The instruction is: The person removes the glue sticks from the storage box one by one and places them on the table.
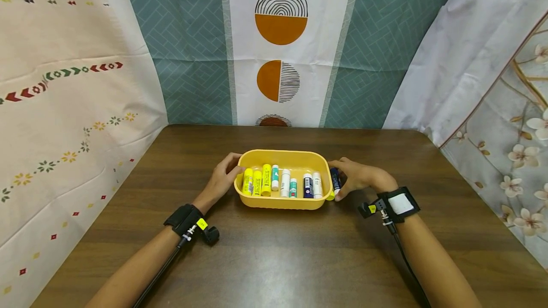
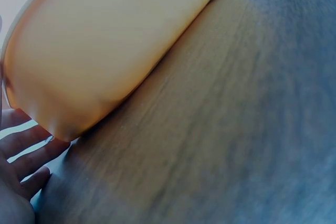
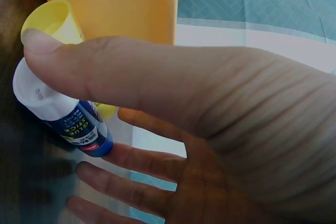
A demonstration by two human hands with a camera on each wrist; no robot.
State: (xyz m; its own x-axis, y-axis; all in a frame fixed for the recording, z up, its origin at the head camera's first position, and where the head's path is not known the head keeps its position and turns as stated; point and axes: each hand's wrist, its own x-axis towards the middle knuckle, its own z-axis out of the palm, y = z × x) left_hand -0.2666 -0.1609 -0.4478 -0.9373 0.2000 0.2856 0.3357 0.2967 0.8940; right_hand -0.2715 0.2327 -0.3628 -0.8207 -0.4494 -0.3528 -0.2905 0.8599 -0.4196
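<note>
A yellow plastic basket (image 1: 280,204) sits on the table. Inside it stand several glue sticks: yellow ones (image 1: 266,182) to the left, white and green ones (image 1: 285,183) in the middle, a dark blue one (image 1: 308,185) to the right. My left hand (image 1: 221,177) holds the basket's left end, thumb at the rim and fingers along the outer wall. Beside the right end, outside the basket, my right hand (image 1: 357,175) pinches a blue glue stick with a white cap (image 3: 86,127) and a yellow stick (image 3: 50,22) lengthwise between thumb and fingertips. The thumb partly hides both.
The brown wooden table (image 1: 274,255) extends around the basket. A teal and white patterned cloth (image 1: 192,61) hangs behind its far edge. Further printed cloths hang at the left (image 1: 64,132) and right (image 1: 513,156). Each wrist wears a strapped camera with a cable.
</note>
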